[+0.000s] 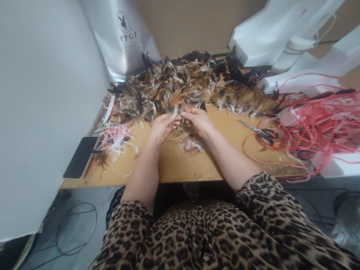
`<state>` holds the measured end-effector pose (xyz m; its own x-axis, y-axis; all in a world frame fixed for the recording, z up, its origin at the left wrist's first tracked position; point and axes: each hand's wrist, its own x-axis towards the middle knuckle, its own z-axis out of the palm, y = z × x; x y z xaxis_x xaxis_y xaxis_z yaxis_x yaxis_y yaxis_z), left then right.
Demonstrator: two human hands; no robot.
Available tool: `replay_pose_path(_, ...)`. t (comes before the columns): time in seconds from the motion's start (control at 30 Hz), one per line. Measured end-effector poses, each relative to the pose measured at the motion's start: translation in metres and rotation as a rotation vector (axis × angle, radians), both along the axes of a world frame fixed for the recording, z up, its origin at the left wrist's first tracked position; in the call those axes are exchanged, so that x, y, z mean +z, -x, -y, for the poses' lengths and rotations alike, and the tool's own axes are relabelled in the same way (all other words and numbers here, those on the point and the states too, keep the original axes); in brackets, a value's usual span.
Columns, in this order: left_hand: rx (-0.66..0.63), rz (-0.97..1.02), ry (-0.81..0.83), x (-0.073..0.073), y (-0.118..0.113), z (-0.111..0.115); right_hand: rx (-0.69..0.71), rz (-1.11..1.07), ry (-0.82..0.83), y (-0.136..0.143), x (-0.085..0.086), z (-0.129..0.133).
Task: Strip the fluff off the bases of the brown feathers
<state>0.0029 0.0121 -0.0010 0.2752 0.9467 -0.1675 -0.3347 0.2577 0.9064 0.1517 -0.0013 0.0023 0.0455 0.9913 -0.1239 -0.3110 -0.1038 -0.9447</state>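
Observation:
My left hand [165, 127] and my right hand [197, 121] meet over the middle of the wooden table [183, 167]. Fingers and thumb of each are pinched together on a small light-brown feather tuft [174, 105] that points away from me. Right behind them spreads a large heap of brown, black and white feathers [176, 77]. Loose feather bits [191, 143] lie on the table just below my hands. How the fingertips split their hold on the tuft is too small to make out.
A phone [81, 158] and pink-white strips [114, 137] lie at left. Scissors [260, 132] rest at right beside tangled red strings [335, 126]. A silver bag [127, 41] stands behind the heap, white foam pieces [266, 34] at back right.

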Motion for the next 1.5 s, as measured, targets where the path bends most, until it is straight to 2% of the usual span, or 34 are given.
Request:
replay_pose_path(0.23,-0.039,-0.018,0.027,-0.002,0.0,0.001,-0.056,0.115,-0.075,-0.009,0.01,0.002)
replay_pose_path(0.47,-0.091,-0.05,0.018,-0.004,-0.001,0.001,-0.087,0.178,-0.164,-0.003,0.007,0.004)
replay_pose_path(0.8,-0.099,-0.092,-0.018,-0.009,-0.002,-0.001,-0.066,0.012,-0.072,0.002,0.005,0.001)
replay_pose_path(1.0,-0.107,-0.066,-0.004,-0.01,-0.003,-0.001,-0.132,0.067,-0.087,0.002,0.007,0.002)
replay_pose_path(1.5,-0.083,-0.032,0.047,-0.008,-0.004,-0.001,-0.184,0.302,-0.297,-0.001,-0.01,-0.003)
